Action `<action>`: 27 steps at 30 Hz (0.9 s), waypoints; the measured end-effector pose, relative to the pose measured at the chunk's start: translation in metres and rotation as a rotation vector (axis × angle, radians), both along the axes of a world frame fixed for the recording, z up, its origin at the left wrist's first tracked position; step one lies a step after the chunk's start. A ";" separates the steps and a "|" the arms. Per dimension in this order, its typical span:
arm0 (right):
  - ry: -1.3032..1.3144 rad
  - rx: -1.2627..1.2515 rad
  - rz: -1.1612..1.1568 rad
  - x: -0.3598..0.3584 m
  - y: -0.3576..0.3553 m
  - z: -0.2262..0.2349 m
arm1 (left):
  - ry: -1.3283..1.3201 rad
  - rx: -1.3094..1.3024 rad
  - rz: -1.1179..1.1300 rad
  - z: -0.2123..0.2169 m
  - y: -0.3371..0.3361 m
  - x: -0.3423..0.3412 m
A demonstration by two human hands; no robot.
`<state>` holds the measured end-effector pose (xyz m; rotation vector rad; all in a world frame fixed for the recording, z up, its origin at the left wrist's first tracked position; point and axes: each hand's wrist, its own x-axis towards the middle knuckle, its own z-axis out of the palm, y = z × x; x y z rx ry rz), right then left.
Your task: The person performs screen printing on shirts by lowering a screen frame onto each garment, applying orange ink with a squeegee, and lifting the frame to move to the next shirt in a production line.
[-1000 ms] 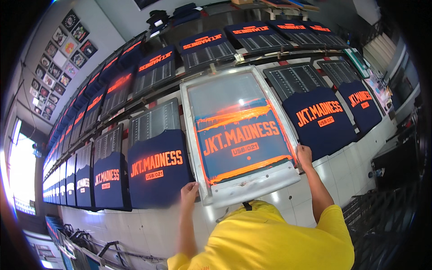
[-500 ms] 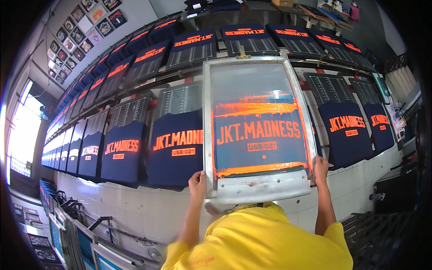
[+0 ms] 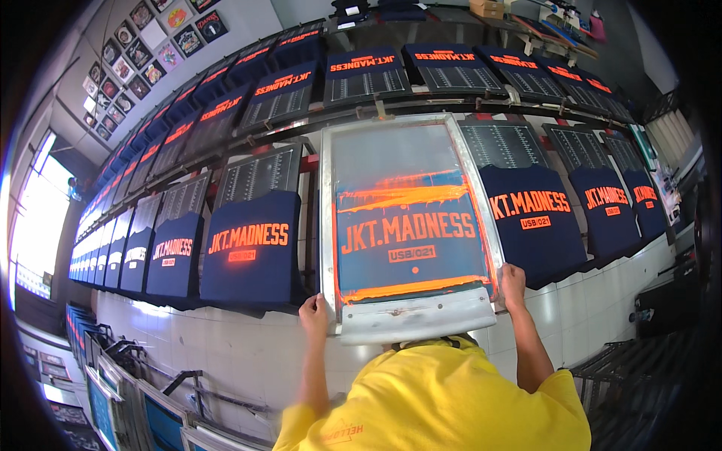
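Note:
A silk-screen printing frame (image 3: 406, 270) with pale metal sides lies in front of me. Orange ink (image 3: 410, 198) streaks its mesh in one wide upper band and one thin band near the lower edge, with orange lettering between. A bolted grey metal plate (image 3: 419, 311) runs across the near end. My left hand (image 3: 313, 314) has its fingers closed on the frame's near left corner. Over at the near right corner, my right hand (image 3: 513, 286) grips the frame's side. What lies under the mesh is mostly hidden.
Navy shirts (image 3: 248, 263) with orange print lie on boards in a long row either side of the frame. Another row of printed shirts (image 3: 368, 68) runs behind. Stacked screens (image 3: 147, 402) stand at lower left. A dark rack (image 3: 632, 376) is at right.
The frame, held in both hands, has shifted relative to the row of shirts. More of the shirts on its right show now, and the whole view has swung rightward along the row.

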<state>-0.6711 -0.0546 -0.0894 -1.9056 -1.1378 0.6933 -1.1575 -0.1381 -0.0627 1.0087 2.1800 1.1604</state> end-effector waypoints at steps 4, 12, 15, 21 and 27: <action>-0.038 -0.020 0.019 -0.035 0.008 0.002 | -0.036 0.008 -0.021 -0.003 0.008 -0.033; -0.022 0.009 0.011 -0.065 0.032 0.006 | 0.021 -0.023 -0.077 -0.001 0.041 -0.063; -0.056 -0.021 0.019 -0.073 0.035 0.016 | -0.040 -0.017 -0.042 -0.002 0.047 -0.067; -0.052 -0.040 0.006 -0.076 0.038 0.018 | -0.047 -0.010 -0.084 -0.002 0.051 -0.071; -0.115 -0.028 0.012 -0.075 0.038 0.014 | -0.089 -0.060 -0.109 -0.004 0.049 -0.076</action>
